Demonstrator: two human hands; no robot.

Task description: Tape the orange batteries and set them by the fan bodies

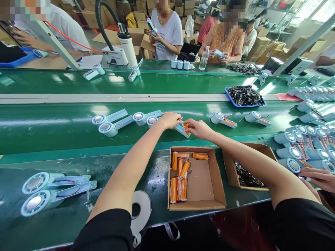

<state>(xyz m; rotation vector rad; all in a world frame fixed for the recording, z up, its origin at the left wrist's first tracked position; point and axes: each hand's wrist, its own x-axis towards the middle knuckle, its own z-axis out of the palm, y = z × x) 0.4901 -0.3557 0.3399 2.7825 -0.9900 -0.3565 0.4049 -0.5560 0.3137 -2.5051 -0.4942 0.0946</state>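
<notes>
Above the belt, my right hand pinches an orange battery. My left hand is closed just left of it, its fingertips together at a small whitish piece too small to name. Beneath both hands lies a light blue housing with an open handle; its round head shows partly behind my left wrist. More orange batteries with dark leads lie in a cardboard tray below my hands. A roll of white tape lies beside my left forearm.
A cardboard box of dark parts sits under my right forearm. Blue housings lie along the belt, others at lower left. A blue tray holds circuit boards. A co-worker's hand is at right; other people work opposite.
</notes>
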